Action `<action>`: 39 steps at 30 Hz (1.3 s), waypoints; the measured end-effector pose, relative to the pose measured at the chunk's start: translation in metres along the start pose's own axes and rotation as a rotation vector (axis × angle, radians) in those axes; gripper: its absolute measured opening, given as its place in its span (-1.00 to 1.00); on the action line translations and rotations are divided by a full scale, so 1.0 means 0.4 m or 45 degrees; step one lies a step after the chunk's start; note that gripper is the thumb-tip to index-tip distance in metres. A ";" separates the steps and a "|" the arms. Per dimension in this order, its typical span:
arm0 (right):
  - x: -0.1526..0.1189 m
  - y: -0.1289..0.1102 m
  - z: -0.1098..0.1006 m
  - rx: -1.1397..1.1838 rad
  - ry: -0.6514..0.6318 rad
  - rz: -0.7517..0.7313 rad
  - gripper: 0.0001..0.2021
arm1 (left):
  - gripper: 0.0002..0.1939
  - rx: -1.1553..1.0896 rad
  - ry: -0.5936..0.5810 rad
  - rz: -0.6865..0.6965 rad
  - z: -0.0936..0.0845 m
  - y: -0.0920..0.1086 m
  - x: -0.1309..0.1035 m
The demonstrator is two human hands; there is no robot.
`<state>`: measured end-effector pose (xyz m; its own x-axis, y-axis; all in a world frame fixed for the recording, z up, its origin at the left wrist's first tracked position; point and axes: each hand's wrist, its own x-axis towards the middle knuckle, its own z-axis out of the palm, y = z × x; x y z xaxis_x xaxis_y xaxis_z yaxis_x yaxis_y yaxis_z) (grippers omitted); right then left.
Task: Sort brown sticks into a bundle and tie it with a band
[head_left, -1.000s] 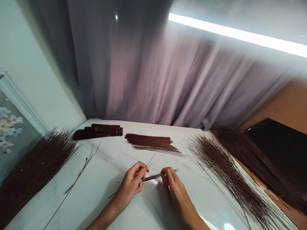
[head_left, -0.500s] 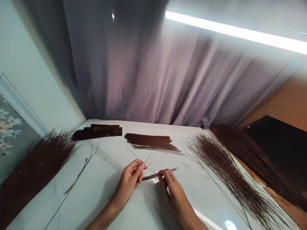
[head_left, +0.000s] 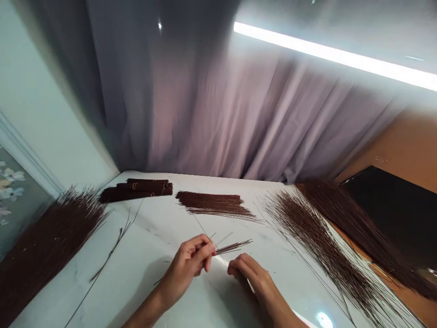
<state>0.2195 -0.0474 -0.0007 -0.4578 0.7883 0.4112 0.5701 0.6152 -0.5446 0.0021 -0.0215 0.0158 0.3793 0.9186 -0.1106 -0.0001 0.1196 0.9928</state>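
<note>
My left hand (head_left: 193, 257) is closed in a pinch over the table, with a thin dark stick (head_left: 202, 226) running up and away from its fingertips. A small bunch of thin brown sticks (head_left: 235, 247) extends right from these fingers; its left end is hidden behind them. Just below and right of that bunch, my right hand (head_left: 251, 273) has its fingers curled together, apart from the bunch. Whatever its fingertips may hold is hidden. Behind both hands lies a flat row of brown sticks (head_left: 211, 203) on the white marbled table (head_left: 164, 228).
Tied brown bundles (head_left: 143, 189) lie at the back left. A large pile of sticks (head_left: 51, 241) fills the left edge. Forked loose stems (head_left: 111, 250) lie beside it. On the right are a loose heap (head_left: 324, 246) and a darker pile (head_left: 362, 223). A curtain (head_left: 205, 114) hangs behind.
My right hand has released the small bunch and moved slightly right and down. My left hand has shifted right to the bunch's left end. The crossed sticks at its fingertips have changed position.
</note>
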 end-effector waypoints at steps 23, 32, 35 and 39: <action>0.073 -0.003 -0.018 -0.074 0.032 -0.188 -0.76 | -0.64 0.182 -0.032 0.002 -0.014 -0.035 0.007; 0.017 0.055 -0.028 0.134 -0.087 0.232 -0.78 | -0.59 -0.066 -0.051 -0.168 -0.015 -0.009 0.000; 0.041 0.066 -0.082 0.045 -0.092 0.222 -0.78 | -0.60 0.000 -0.097 -0.172 -0.013 -0.010 -0.001; 0.051 0.085 -0.132 -0.090 -0.076 0.193 -0.79 | -0.62 0.079 -0.112 -0.164 -0.013 -0.022 0.001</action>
<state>0.2655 -0.0096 0.0278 -0.4014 0.8711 0.2830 0.6811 0.4904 -0.5436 -0.0027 -0.0203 0.0070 0.4524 0.8602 -0.2355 0.1097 0.2084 0.9719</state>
